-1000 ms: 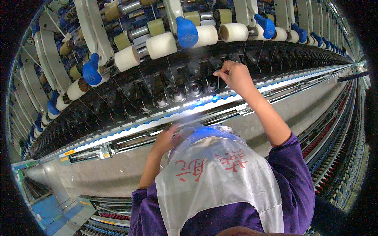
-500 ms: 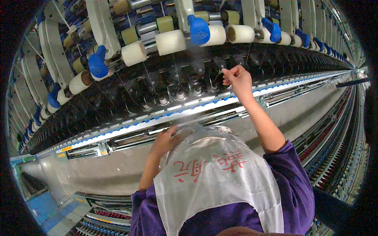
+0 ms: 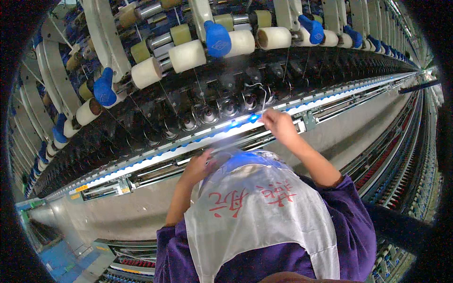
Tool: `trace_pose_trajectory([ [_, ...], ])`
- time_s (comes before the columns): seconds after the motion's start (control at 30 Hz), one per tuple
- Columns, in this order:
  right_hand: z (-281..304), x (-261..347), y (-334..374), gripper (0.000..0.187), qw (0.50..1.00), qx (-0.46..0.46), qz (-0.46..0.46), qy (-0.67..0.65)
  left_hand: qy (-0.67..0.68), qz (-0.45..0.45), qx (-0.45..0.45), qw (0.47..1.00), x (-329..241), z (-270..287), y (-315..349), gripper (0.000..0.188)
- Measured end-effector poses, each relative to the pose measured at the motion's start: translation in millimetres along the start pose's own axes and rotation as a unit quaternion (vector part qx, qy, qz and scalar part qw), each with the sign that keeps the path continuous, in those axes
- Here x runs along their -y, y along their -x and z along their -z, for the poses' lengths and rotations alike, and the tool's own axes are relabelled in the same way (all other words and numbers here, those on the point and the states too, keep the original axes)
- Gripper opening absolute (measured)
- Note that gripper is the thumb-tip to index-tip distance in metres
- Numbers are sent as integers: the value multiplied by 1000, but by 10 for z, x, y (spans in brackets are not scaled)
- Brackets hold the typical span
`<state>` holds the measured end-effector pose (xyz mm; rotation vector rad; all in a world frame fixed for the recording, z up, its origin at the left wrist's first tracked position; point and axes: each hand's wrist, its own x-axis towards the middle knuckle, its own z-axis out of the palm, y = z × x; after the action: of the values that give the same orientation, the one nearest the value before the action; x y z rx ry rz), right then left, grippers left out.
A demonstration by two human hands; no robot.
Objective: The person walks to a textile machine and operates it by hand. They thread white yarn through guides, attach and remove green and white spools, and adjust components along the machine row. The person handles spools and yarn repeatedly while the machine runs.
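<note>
My right hand (image 3: 279,126) is closed at the front rail (image 3: 283,111) of a spinning machine, its fingertips pinched together. A pale strand of yarn (image 3: 264,99) runs up from those fingertips and bends left over the spindles. Below it stands a row of metal spindles (image 3: 229,109) in dark housings. My left hand (image 3: 194,169) is low at the front of the machine, beside the top of my white apron (image 3: 255,188). Its fingers are partly hidden and blurred, so their grip does not show. Blue light glows on the rail beside my right hand.
White rollers (image 3: 188,55) and blue-capped arms (image 3: 218,40) run along the machine above the spindles. Fine threads come down from the rollers. Grey floor (image 3: 137,214) lies behind the rail, and another long machine with rows of bobbins (image 3: 396,174) stands at the right.
My right hand has come down from among the spindles to the rail. The pale strand now stretches above it, and blue light has appeared on the rail. My left hand stays about where it was.
</note>
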<state>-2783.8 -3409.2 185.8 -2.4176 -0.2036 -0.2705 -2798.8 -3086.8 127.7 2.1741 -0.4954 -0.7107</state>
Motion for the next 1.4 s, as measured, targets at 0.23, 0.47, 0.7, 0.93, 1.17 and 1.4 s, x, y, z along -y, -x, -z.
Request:
trace_pose_trajectory([
  [0.23,119,-1478,2081,16,799,519,-196,234,-20,7,23,1000,-87,2,-50,49],
  [0.47,273,-1748,3071,50,856,326,-393,78,97,-166,-159,968,-1281,821,265,25],
  [0.7,1250,-101,61,28,997,-26,-69,-18,32,-657,-313,686,-2770,1573,994,28],
  [0.93,2175,1729,-1734,14,906,-142,354,185,-23,-828,-348,439,-3131,1629,1213,27],
  [1.17,1819,1971,-3364,18,801,-32,266,535,-87,-771,-354,522,-3041,1580,1633,41],
  [1.4,1700,1886,-3751,21,819,-24,177,546,-156,-644,-348,663,-2941,1392,2071,57],
])
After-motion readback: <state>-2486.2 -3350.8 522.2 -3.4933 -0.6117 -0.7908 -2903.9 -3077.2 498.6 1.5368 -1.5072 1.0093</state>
